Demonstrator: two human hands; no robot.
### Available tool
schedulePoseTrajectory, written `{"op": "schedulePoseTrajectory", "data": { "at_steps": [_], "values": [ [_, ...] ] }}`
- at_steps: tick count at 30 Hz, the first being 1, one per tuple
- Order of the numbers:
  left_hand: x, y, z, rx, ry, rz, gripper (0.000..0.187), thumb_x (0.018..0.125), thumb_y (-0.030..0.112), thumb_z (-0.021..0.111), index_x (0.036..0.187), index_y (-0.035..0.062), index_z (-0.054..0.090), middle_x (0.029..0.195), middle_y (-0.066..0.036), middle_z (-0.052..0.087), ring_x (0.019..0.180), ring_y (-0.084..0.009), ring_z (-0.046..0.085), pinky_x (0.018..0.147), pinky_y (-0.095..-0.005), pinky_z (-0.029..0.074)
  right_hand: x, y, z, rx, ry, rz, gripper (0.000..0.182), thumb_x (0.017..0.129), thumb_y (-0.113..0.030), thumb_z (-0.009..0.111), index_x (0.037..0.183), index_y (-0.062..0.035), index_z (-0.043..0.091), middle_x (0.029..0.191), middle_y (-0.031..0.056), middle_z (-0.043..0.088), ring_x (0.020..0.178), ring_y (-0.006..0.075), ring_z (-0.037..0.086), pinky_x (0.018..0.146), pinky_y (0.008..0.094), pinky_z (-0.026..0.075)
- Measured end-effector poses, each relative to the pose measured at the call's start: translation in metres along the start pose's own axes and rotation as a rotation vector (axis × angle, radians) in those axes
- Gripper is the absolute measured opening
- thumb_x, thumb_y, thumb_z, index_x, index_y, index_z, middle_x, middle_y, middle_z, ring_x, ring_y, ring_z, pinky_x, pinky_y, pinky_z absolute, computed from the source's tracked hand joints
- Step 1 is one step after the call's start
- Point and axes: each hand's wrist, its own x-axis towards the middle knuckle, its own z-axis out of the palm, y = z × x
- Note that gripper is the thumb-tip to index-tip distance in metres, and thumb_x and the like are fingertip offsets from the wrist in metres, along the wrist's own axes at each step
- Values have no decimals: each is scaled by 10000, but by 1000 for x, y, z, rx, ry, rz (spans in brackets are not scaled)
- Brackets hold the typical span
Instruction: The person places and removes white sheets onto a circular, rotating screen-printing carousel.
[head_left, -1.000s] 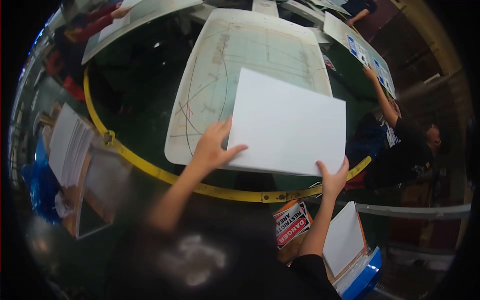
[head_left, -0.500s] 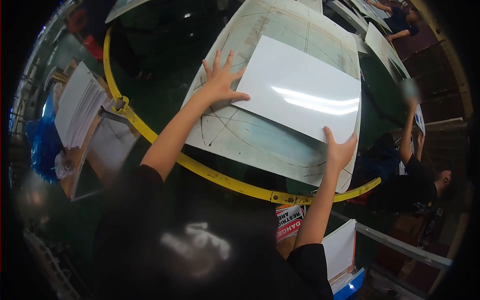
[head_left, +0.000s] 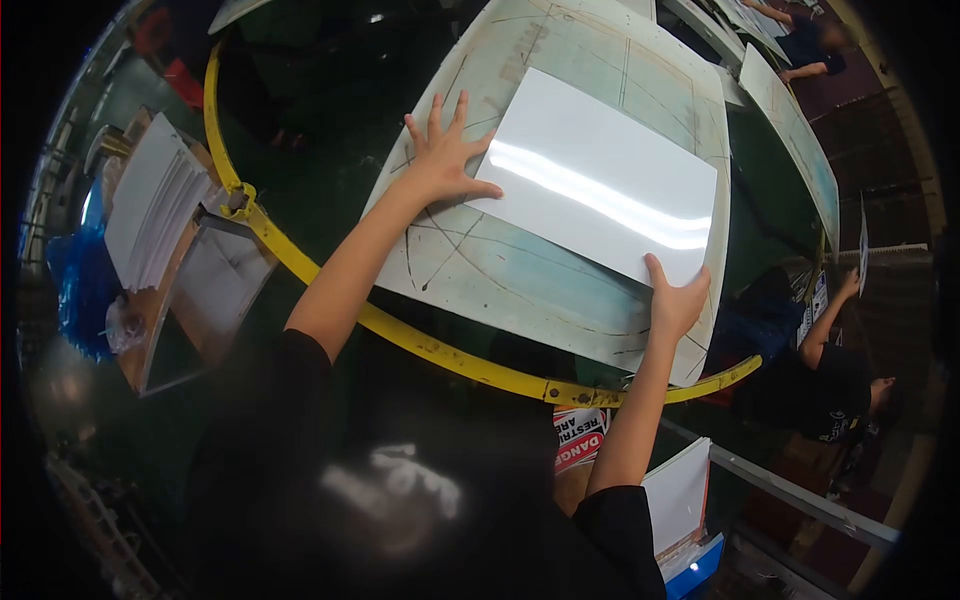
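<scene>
A glossy white sheet [head_left: 590,150] lies over a worn, pale board [head_left: 450,260] marked with dark lines. My left hand [head_left: 440,165] is at the sheet's left edge, fingers stretched wide and resting over the board, its thumb touching the sheet's near-left corner. At the near-right corner, my right hand [head_left: 678,300] holds the sheet, thumb on the near edge and fingers around the right side. Part of those right fingers is hidden. A bright band of reflected light crosses the sheet.
A curved yellow rail [head_left: 440,350] runs between me and the board. White sheets [head_left: 150,210] are stacked at left beside blue plastic [head_left: 82,290]. More white sheets [head_left: 680,500] stand low at right, near a danger sign [head_left: 580,435]. Another person [head_left: 835,385] works at right, near further boards [head_left: 790,140].
The board has shifted slightly right under my hands. The white sheet has turned a little, and its reflection has moved left. The person at right has lowered an arm.
</scene>
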Motion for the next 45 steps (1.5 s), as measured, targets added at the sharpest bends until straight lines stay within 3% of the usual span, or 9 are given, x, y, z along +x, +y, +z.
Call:
{"op": "schedulePoseTrajectory", "data": {
  "at_steps": [8,11,16,33,34,37,40,43,45],
  "values": [
    [-4,6,1,35,12,-83,892,512,712,683,1266,256,547,1500,-221,-37,1340,-446,-182,923,-723,-128,0,-3,5,-7,6,-15,896,581,-477,791,1237,27,448,1182,212,530,1105,353,507,934,412,395],
    [-10,8,10,40,200,-101,826,539,703,677,1245,291,561,1502,-214,0,1333,-463,-178,902,-747,-118,0,-6,7,-7,14,-44,893,580,-480,789,1230,31,453,1172,214,532,1100,356,508,928,410,400],
    [-14,21,-2,68,25,-187,721,578,645,694,1213,321,583,1505,-191,56,1345,-442,-157,907,-746,-115,-1,-14,5,-36,11,-23,897,576,-478,790,1230,36,453,1176,214,527,1101,360,504,925,410,400],
    [-18,28,-8,137,42,-173,705,612,610,686,1232,302,556,1493,-181,129,1352,-452,-53,925,-766,-38,0,-12,9,-119,-38,-12,918,581,-494,784,1261,10,430,1190,203,504,1089,363,483,917,428,395],
    [-19,28,-9,146,65,-150,706,612,600,689,1232,291,556,1490,-181,137,1350,-456,-33,929,-766,-23,-1,-12,9,-158,-28,2,916,579,-497,783,1262,3,432,1179,197,506,1083,360,482,919,426,391],
    [-20,26,-7,161,71,-111,701,622,581,691,1236,271,558,1489,-184,133,1351,-454,-37,940,-753,-34,-11,2,27,-422,340,-297,778,664,-455,737,1250,-24,460,1105,184,517,1065,347,483,927,424,369],
    [-19,30,-5,200,62,-91,698,656,550,689,1259,231,542,1493,-196,103,1352,-455,-46,949,-736,-55,-4,35,58,-186,-2,-385,615,759,-394,668,1228,-36,493,1113,207,511,1074,354,477,945,428,343],
    [-21,32,-2,229,75,-61,708,691,494,691,1303,197,495,1497,-201,84,1356,-450,-38,955,-730,-54,-8,15,12,-90,-196,-374,490,810,-347,619,1188,-49,530,1199,211,491,1091,364,469,945,434,346],
    [-23,38,4,284,136,-53,684,739,495,641,1320,177,471,1491,-197,120,1356,-450,8,971,-726,-5,-14,35,5,19,-125,-512,445,799,-332,633,1150,-70,560,1213,197,497,1106,362,467,947,430,351]
  ]
}}
